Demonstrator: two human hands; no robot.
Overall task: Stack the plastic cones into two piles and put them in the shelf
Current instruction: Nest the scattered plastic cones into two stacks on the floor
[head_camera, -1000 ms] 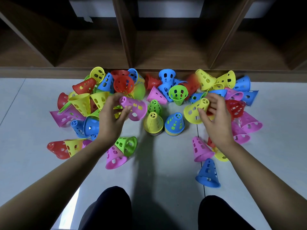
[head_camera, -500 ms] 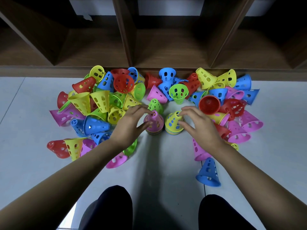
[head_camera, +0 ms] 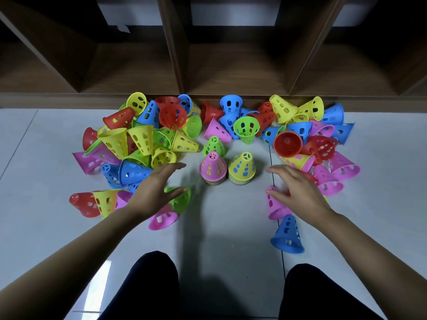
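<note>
Two short piles of cones stand upright side by side on the floor: the left pile (head_camera: 212,167) topped by a pink cone, the right pile (head_camera: 242,168) topped by a yellow one. A lone green cone (head_camera: 214,146) stands just behind them. My left hand (head_camera: 157,189) hovers left of the pink-topped pile, fingers straight, holding nothing. My right hand (head_camera: 297,189) hovers right of the yellow-topped pile, fingers spread and empty, over a lying pink cone (head_camera: 275,204). Several loose cones in red, yellow, blue, green and pink lie scattered on both sides.
A dark wooden shelf (head_camera: 231,72) with open compartments runs along the back, its base touching the cone heap. A blue cone (head_camera: 287,236) stands alone near my right knee. A green cone (head_camera: 181,199) and a pink one (head_camera: 161,218) lie under my left hand. My knees fill the bottom edge.
Both hands set a pink and a yellow cone onto the two piles, let go, and have drawn back outward and toward me, empty.
</note>
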